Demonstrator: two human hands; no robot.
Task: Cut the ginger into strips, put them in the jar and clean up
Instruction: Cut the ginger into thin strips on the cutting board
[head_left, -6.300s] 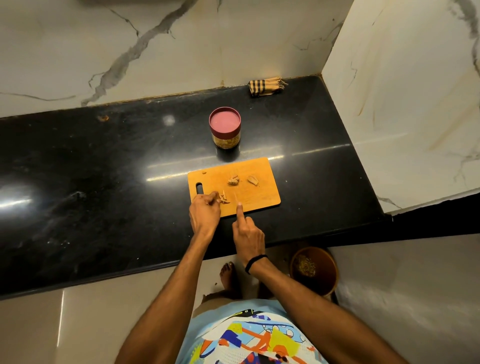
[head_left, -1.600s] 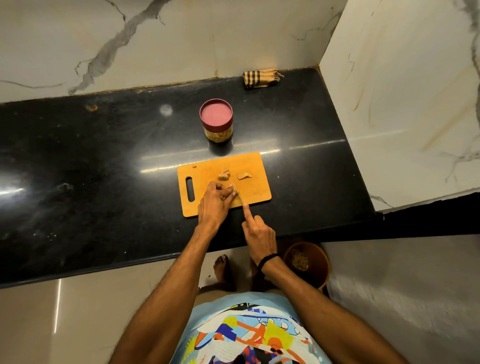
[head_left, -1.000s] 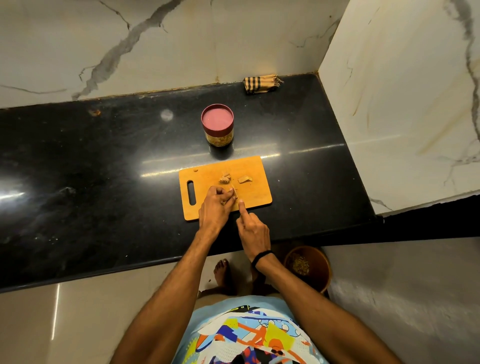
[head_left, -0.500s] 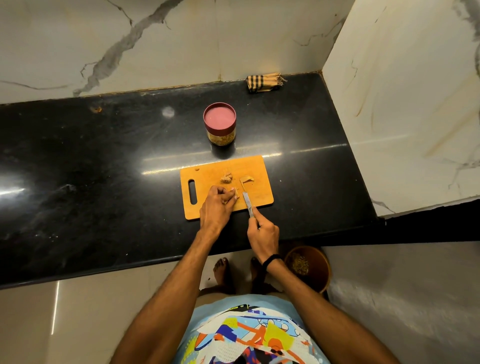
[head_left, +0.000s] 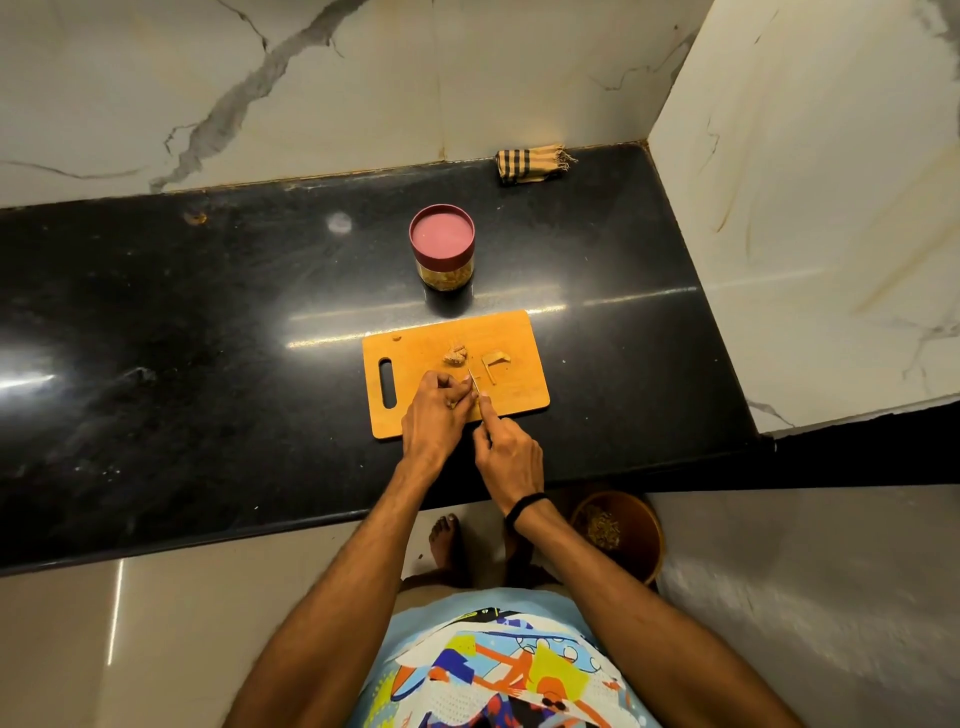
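Two hands meet at 6 o'clock on the cutting board (head_left: 519, 397): the left hand (head_left: 435, 413) curls over a ginger piece (head_left: 456, 403) to pin it, the right hand (head_left: 508, 449) grips a knife (head_left: 474, 385) against it, with cut ginger strips (head_left: 493, 361) lying toward 12 o'clock, nearer the lidded jar (head_left: 442, 248).

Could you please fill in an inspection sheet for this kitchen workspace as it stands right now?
Surface: black stone countertop, glossy.
Job's things: cutting board near the front edge; two loose ginger bits on it; jar behind it, pink lid on.
Clutter: striped cloth in the back corner.
Hands: left hand pinches a ginger piece on the board; right hand grips the knife, blade beside the left fingertips.
Cables: nothing seen.
Surroundings: marble walls behind and to the right; brown bin on the floor, scraps inside.
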